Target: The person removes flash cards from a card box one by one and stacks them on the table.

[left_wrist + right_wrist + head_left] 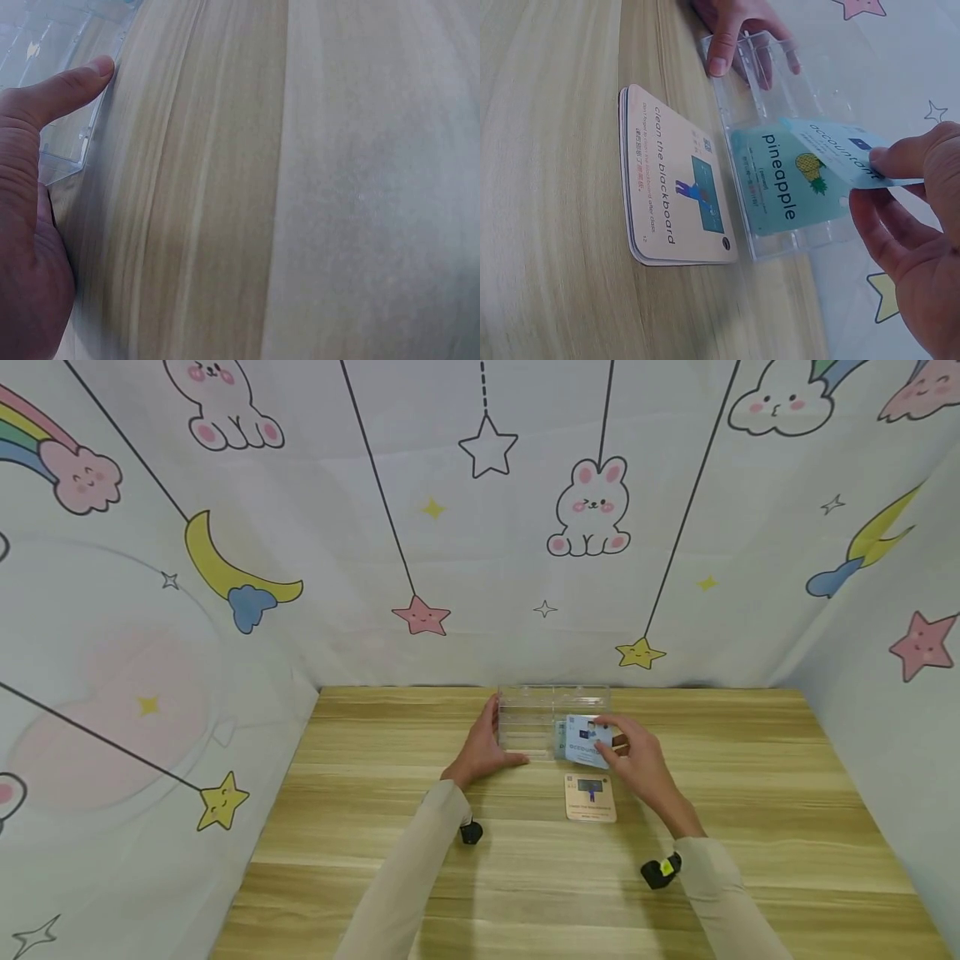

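Note:
My right hand (pixel 643 764) pinches a light blue flashcard (pixel 584 742) reading "accountant" between thumb and fingers. It is tilted in front of a clear plastic rack (pixel 527 744). Behind it, a green "pineapple" flashcard (pixel 772 184) leans in the rack's right part, partly covered in the head view. My left hand (pixel 483 750) grips the rack's left end, thumb along the front edge and fingers at the side. In the left wrist view, the left hand (pixel 34 187) shows mainly its thumb on the rack's edge (pixel 94 124).
A stack of cream flashcards (pixel 590 798), "clean the blackboard" on top, lies on the wooden table (pixel 360 827) just in front of the rack. A white patterned cloth (pixel 487 543) hangs behind the table and along both sides. The rack stands near the table's back edge.

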`<state>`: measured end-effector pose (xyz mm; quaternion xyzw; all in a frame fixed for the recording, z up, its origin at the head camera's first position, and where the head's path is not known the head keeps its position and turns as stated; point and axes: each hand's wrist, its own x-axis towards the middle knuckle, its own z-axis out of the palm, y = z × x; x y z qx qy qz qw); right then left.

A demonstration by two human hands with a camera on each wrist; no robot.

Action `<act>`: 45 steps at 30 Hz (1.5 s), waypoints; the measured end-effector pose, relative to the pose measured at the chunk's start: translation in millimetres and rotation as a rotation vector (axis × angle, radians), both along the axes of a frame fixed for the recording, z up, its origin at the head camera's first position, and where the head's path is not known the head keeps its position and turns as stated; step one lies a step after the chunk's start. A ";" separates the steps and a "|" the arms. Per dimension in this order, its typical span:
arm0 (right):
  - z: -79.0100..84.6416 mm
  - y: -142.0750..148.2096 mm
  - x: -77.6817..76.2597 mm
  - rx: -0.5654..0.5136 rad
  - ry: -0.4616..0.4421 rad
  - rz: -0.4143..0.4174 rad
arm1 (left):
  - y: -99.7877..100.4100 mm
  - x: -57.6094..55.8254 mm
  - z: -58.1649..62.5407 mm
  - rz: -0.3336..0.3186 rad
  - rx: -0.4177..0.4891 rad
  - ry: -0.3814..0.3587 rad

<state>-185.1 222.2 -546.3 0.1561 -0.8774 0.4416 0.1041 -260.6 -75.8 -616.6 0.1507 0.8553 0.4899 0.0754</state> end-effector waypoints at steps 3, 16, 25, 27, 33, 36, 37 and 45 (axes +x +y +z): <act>0.5 2.0 2.3 0.003 0.008 0.011 | -0.5 0.1 -0.6 -0.002 0.003 0.001; 0.5 9.4 19.0 0.031 -0.143 0.038 | -1.4 -0.8 -1.9 -0.014 0.025 0.021; -11.6 12.7 31.0 0.008 -0.216 0.036 | -1.9 -1.9 -2.9 -0.003 0.004 0.014; -15.3 13.2 32.7 0.009 -0.242 0.035 | -1.8 -1.8 -2.6 -0.004 0.003 0.015; -23.9 11.4 36.3 0.016 -0.315 0.032 | -2.0 -1.4 -1.3 -0.007 -0.022 0.016; -27.1 10.4 36.9 0.005 -0.338 0.032 | -2.2 -1.1 -1.1 -0.006 -0.030 0.013; -28.1 10.3 37.0 0.000 -0.344 0.033 | -2.3 -1.2 -1.1 -0.006 -0.031 0.013; -35.2 9.3 36.3 -0.043 -0.376 0.041 | -1.2 -1.4 0.6 0.000 -0.035 0.014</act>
